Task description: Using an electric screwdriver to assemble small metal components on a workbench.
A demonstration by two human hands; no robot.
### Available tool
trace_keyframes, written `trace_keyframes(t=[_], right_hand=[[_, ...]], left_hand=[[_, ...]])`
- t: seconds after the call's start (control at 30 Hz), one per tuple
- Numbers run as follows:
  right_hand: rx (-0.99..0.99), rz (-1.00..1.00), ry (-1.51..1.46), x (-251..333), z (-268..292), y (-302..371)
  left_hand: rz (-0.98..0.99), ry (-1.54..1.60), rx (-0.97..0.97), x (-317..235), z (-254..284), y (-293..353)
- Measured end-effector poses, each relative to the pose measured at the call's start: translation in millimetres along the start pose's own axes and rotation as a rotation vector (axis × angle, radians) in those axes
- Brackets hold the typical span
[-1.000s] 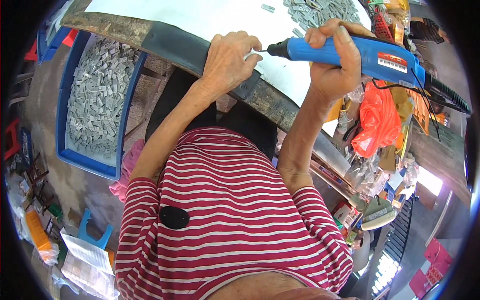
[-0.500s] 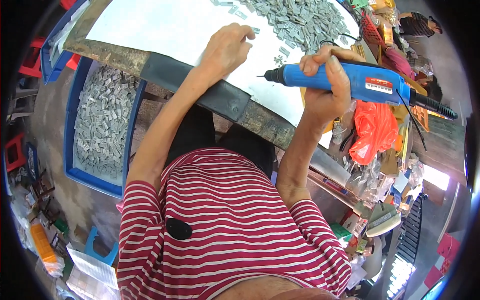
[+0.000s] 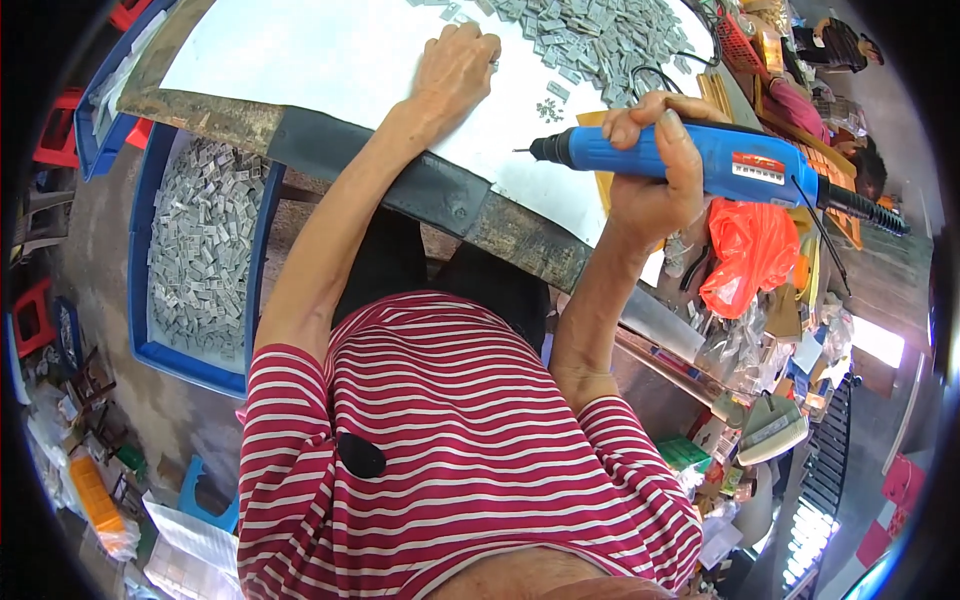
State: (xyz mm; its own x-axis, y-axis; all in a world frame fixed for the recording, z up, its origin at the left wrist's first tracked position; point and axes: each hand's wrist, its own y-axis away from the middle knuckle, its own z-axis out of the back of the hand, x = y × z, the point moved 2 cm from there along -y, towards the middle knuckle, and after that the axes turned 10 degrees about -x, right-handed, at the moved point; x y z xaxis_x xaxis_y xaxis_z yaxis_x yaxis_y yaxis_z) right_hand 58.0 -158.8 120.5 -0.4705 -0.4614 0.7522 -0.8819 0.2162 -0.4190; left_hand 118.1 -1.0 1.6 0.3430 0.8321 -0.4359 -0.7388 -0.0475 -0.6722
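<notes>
My right hand (image 3: pixel 655 165) is wrapped round a blue electric screwdriver (image 3: pixel 730 160), its thin bit pointing left above the white table sheet (image 3: pixel 300 50). My left hand (image 3: pixel 455 75) rests on the sheet with curled fingers closed at a small grey piece (image 3: pixel 495 66), mostly hidden by them. Beyond lies a heap of small flat grey pieces (image 3: pixel 600 45), with a single one (image 3: pixel 558 91) apart from it. A little cluster of tiny dark bits (image 3: pixel 550 110), seemingly screws, lies close to the screwdriver's tip.
At left stands a blue tray (image 3: pixel 140 290) full of similar grey pieces. Black padding (image 3: pixel 370 165) covers part of the table's front edge. A red plastic bag (image 3: pixel 745 260) and clutter sit to the right. Another person (image 3: pixel 835 45) is at the far right.
My left hand has moved slightly away from me, and its fingers have closed where a grey piece lay. The screwdriver stays almost in place. The whole view has shifted a little.
</notes>
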Motion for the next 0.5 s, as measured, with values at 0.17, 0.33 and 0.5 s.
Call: trace_keyframes(t=[0.17, 0.33, 0.5], right_hand=[[0.002, -0.01, 0.013, -5.9, -4.8, 0.6], [0.006, 0.004, 0.053, -15.2, -16.4, 2.0], [0.061, 0.07, 0.113, -27.2, -27.9, 4.5]], left_hand=[[0.061, 0.095, 0.16, -5.8, 28.2, 26.1], [0.105, 0.164, 0.199, -16.7, 52.2, 46.0], [0.133, 0.205, 0.188, -16.9, 58.3, 55.1]])
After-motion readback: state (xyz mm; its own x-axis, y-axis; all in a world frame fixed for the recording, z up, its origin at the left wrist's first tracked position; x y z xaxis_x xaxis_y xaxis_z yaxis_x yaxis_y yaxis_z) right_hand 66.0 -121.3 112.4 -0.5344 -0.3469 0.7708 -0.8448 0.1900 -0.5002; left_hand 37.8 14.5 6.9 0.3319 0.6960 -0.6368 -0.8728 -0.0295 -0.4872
